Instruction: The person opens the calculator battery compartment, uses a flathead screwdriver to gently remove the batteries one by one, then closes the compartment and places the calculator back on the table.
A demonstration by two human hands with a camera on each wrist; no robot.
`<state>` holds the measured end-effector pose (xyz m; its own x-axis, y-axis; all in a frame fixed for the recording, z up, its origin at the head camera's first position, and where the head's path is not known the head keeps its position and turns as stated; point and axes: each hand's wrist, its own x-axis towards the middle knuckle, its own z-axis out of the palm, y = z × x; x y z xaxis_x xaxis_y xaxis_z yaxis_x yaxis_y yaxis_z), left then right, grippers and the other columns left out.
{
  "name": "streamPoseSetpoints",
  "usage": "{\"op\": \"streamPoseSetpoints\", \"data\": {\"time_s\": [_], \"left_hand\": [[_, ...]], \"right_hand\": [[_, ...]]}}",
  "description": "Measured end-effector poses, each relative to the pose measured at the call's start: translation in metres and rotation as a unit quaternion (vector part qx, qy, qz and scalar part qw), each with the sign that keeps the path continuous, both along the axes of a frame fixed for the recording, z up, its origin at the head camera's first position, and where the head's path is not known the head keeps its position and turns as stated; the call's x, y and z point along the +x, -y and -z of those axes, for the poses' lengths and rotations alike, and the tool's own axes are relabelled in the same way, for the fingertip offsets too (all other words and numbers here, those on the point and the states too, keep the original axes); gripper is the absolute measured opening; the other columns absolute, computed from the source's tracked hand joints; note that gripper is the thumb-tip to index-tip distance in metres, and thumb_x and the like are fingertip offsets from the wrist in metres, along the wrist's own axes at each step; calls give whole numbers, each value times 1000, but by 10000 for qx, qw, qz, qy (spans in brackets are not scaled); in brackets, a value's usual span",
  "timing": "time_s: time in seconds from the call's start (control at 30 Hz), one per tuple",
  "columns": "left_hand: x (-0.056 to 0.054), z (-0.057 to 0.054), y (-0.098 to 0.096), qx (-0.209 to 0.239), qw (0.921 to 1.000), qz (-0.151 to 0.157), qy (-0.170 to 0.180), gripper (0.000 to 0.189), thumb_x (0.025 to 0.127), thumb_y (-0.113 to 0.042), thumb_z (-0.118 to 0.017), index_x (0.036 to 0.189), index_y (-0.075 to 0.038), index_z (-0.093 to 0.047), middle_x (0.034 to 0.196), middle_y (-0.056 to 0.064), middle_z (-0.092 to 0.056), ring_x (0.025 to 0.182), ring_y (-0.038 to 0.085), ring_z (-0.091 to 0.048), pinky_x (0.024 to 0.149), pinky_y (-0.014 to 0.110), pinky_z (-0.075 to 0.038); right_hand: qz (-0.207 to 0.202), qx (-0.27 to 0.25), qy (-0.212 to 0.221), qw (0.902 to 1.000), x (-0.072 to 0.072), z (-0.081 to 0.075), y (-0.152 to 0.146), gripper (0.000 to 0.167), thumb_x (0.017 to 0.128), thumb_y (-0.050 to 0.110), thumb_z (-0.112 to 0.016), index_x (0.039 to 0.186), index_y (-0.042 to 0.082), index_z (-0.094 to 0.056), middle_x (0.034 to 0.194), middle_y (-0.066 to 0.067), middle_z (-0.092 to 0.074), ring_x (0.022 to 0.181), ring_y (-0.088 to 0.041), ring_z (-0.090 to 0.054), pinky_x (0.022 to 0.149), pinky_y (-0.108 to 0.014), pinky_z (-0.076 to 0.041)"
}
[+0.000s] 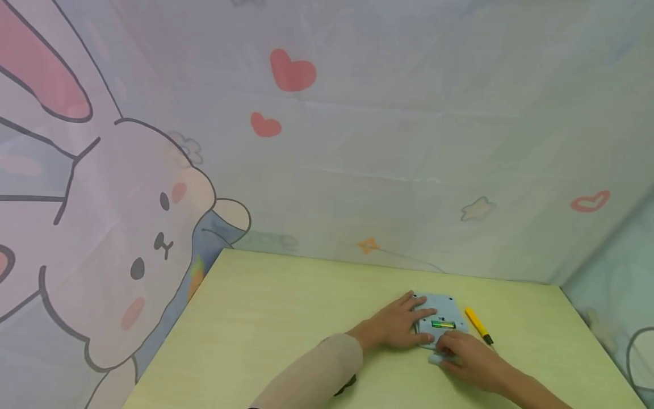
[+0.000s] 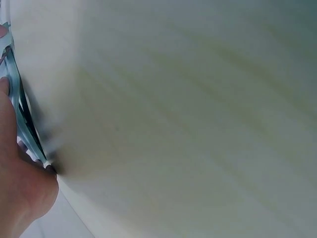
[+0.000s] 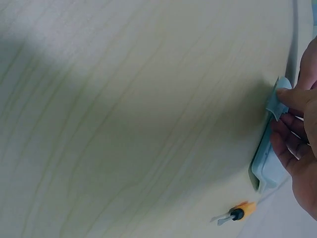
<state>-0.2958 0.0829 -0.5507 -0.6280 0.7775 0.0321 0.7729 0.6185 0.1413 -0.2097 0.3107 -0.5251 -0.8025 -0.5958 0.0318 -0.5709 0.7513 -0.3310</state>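
Note:
A flat light-blue device (image 1: 437, 304) lies on the table with its back up, one green battery (image 1: 443, 325) showing in its open compartment. My left hand (image 1: 401, 325) rests on its left side, fingers spread over the back and the thumb near the lower edge. In the left wrist view the left hand (image 2: 25, 183) lies along the device's edge (image 2: 22, 106). At the lower edge my right hand (image 1: 467, 359) pinches a small light-blue battery cover (image 1: 437, 359). The right wrist view shows the thumb on this cover (image 3: 275, 105), beside the device (image 3: 267, 161).
A screwdriver with a yellow handle (image 1: 476, 322) lies right of the device, its metal tip towards the right forearm. The pale yellow table (image 1: 286, 307) ends at a printed cloth (image 1: 357, 170) behind. A cable (image 1: 631, 352) hangs past the right edge.

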Motion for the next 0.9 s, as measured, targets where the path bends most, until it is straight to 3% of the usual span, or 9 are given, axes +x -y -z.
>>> {"op": "streamPoseSetpoints", "data": {"time_s": [0.5,0.9], "left_hand": [[0,-1,0,92,9999,13,59,69,107,-72,-32,168,-40,-28,175,-3,-23,162,29,-15,129,35,-18],[2,-3,1,-3,10000,32,52,69,107,-71,-32,168,-39,-28,175,-2,-23,162,29,-16,129,34,-17]], "right_hand": [[-278,-6,-223,9994,0,-1,2,12,93,19,-83,104,20,-79,104,16,-66,96,-5,-62,87,-40,-59],[-393,-108,-221,9989,0,1,1,11,93,17,-83,104,16,-82,104,14,-62,93,-1,-58,83,-34,-57]]}}
